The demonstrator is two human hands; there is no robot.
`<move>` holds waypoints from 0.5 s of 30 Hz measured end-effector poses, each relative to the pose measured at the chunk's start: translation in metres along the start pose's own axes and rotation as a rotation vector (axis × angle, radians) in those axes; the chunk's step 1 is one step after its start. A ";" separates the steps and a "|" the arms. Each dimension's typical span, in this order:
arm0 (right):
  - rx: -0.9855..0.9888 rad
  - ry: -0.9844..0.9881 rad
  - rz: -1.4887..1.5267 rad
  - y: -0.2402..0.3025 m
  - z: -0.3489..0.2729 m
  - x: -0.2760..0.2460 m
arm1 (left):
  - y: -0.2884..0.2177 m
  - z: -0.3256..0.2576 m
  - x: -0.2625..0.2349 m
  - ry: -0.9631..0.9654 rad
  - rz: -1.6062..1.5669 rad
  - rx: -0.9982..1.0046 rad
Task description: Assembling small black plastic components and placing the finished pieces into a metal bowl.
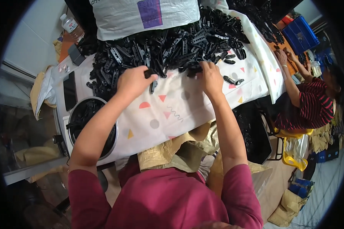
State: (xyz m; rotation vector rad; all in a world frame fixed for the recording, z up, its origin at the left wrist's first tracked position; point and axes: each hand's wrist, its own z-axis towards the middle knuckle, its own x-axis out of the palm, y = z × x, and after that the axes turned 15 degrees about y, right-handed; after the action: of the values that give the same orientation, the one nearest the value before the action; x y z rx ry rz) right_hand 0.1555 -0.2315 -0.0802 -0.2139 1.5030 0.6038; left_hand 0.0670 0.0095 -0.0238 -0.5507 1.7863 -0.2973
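A large heap of narrow black plastic pieces [168,47], several with slots along their length, covers the far part of the patterned tablecloth [141,126]. At the heap's near edge, my left hand [133,82] is closed, pinching a short black plastic piece [148,73] between thumb and fingers. Just below those fingertips is another slim dark piece [153,87]; whether it touches the hand I cannot tell. My right hand [211,79] is at the same edge farther right, its fingers curled round a black plastic piece [195,71] that is partly hidden.
A white sack [147,17] rests on the heap's back. Left are a round metal-rimmed container [91,126] of black pieces, a phone-like slab [70,91] and a bottle [72,27]. A black tray [256,133] is beside my right arm. Another person [309,103] works at right.
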 end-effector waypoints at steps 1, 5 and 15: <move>0.067 -0.022 0.021 -0.001 -0.003 -0.001 | -0.004 0.001 0.008 -0.047 0.058 0.003; 0.200 0.131 -0.004 -0.017 -0.018 0.000 | 0.000 0.014 0.041 -0.002 0.335 -0.004; 0.153 0.137 0.568 0.026 -0.056 -0.014 | 0.000 0.005 0.044 -0.045 0.094 -0.060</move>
State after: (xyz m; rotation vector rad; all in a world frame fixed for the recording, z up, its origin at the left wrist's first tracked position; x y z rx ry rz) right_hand 0.0947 -0.2402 -0.0654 0.3088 1.7432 0.9306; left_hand 0.0633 -0.0125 -0.0616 -0.5104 1.7764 -0.1656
